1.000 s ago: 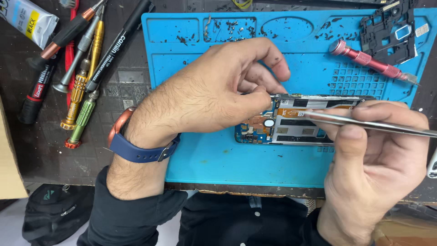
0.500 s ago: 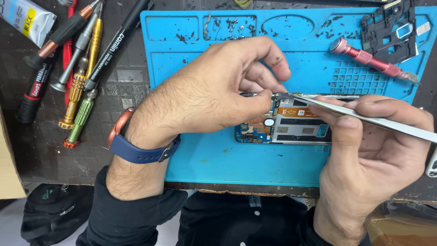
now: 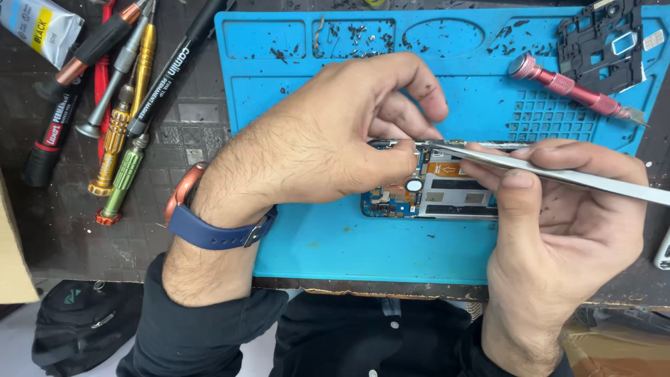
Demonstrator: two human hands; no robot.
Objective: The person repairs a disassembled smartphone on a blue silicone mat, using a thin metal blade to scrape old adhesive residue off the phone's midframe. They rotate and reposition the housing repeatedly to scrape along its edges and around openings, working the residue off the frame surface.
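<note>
Lying opened on a blue work mat (image 3: 314, 237), a disassembled phone (image 3: 447, 192) shows its circuit board and orange flex parts, its left end covered by the person's left hand (image 3: 328, 146). That hand is curled over the phone's upper left corner, thumb pressed against the frame and fingertips pinched together at the top edge; whether anything small sits between them cannot be told. The right hand (image 3: 565, 230) grips a pair of silver tweezers (image 3: 558, 174) between thumb and forefinger, the slim tips reaching left along the phone's upper edge to meet the left fingertips. A blue-strapped watch (image 3: 202, 223) with a coppery case circles the left wrist, above a dark sleeve.

Tiny screws and dark specks lie scattered in the mat's shallow trays near its far edge. A red-handled precision screwdriver (image 3: 565, 85) rests diagonally on the mat's upper right, just beside a black plastic phone frame (image 3: 600, 42). Left of the mat, on the dark bench, lies a cluster of screwdrivers (image 3: 122, 139) with gold, green, silver and black handles, along with a black marker pen (image 3: 174, 66) and a small white tube (image 3: 38, 28). A black bag (image 3: 77, 321) sits below the bench edge.
</note>
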